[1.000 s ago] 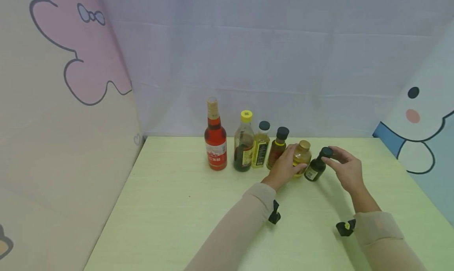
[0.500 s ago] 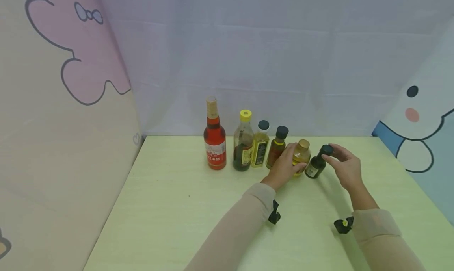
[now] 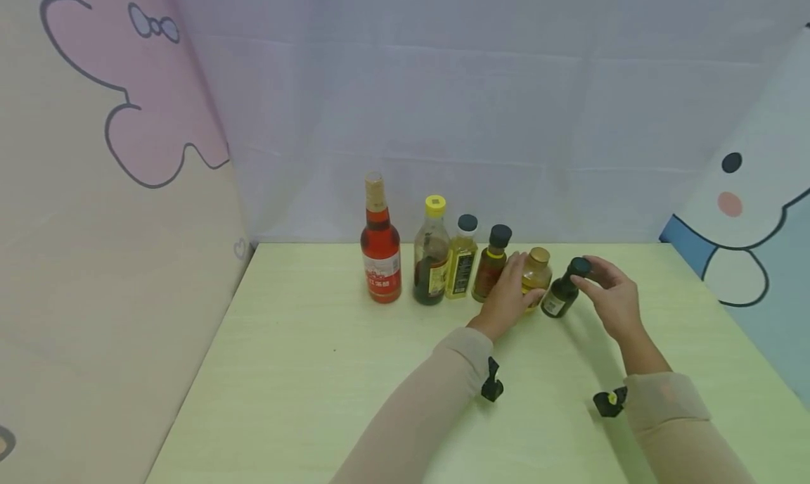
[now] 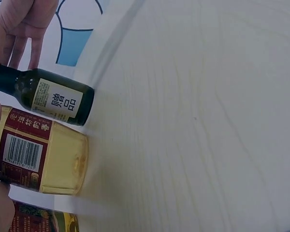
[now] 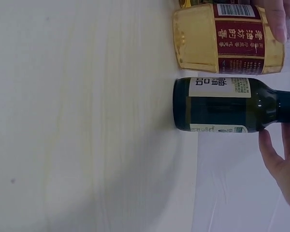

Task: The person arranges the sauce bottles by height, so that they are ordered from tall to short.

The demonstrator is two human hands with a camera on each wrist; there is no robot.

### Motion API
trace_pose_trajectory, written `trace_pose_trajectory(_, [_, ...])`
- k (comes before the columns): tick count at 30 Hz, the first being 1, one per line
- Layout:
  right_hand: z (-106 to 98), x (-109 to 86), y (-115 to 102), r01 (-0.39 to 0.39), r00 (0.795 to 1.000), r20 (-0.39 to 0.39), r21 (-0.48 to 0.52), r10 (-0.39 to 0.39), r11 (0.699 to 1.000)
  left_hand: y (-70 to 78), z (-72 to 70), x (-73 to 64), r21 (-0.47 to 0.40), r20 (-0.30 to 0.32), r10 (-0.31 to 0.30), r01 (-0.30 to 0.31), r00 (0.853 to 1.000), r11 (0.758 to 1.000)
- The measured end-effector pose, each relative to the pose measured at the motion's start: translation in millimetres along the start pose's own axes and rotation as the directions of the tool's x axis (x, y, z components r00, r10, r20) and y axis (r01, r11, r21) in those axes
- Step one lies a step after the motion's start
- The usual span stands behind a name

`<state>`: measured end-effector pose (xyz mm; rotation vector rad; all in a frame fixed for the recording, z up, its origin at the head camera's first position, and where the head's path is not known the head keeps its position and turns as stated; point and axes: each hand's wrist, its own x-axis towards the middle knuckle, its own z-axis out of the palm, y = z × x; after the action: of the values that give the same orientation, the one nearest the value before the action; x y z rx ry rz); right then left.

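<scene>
My left hand point(image 3: 503, 300) holds a small oil bottle point(image 3: 538, 273) with a gold cap, thumb at its near side and fingers round its left. In the left wrist view the oil bottle point(image 4: 63, 159) shows a dark red label with a barcode. Just to its right, my right hand point(image 3: 614, 297) pinches a small dark green bottle point(image 3: 562, 294) at its black cap and neck. The green bottle point(image 5: 217, 104) carries a pale label and stands close beside the oil bottle point(image 5: 195, 36) in the right wrist view.
Left of my hands, a row of bottles stands along the table's back: red vinegar point(image 3: 381, 259), a yellow-capped dark sauce bottle point(image 3: 432, 266), a pale oil bottle point(image 3: 462, 262) and a black-capped brown bottle point(image 3: 490, 269). A lilac cloth point(image 3: 443, 118) hangs behind the table point(image 3: 304, 385).
The head view has shifted slightly. Both hands keep their hold on the same two bottles, and the green bottle has moved back very slightly.
</scene>
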<state>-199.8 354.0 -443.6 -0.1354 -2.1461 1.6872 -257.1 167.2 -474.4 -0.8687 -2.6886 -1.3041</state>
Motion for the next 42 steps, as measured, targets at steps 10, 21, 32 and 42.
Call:
trace_pose_trajectory(10, [2,-1.4,-1,0.056,0.997,0.050,-0.076,-0.052,0.996,-4.8,0.9,-4.0,-0.028,-0.014,0.056,-0.056,0.998,0.998])
trace_pose_trajectory(21, [1,-15.0,-7,0.048,0.993,0.113,-0.334,-0.011,0.941,-1.3,-0.2,-21.4,-0.139,0.028,0.061,-0.056,0.998,0.989])
trace_pose_trajectory(32, [7,-31.1,-11,0.050,0.990,0.143,-0.407,0.009,0.912,3.2,-6.9,-43.5,-0.214,0.073,0.124,-0.106,0.990,0.971])
trace_pose_trajectory(42, [13,-42.9,-21,0.062,0.988,0.151,-0.479,0.013,0.875,-1.5,-20.7,-61.5,-0.123,0.112,0.035,-0.021,0.993,0.992])
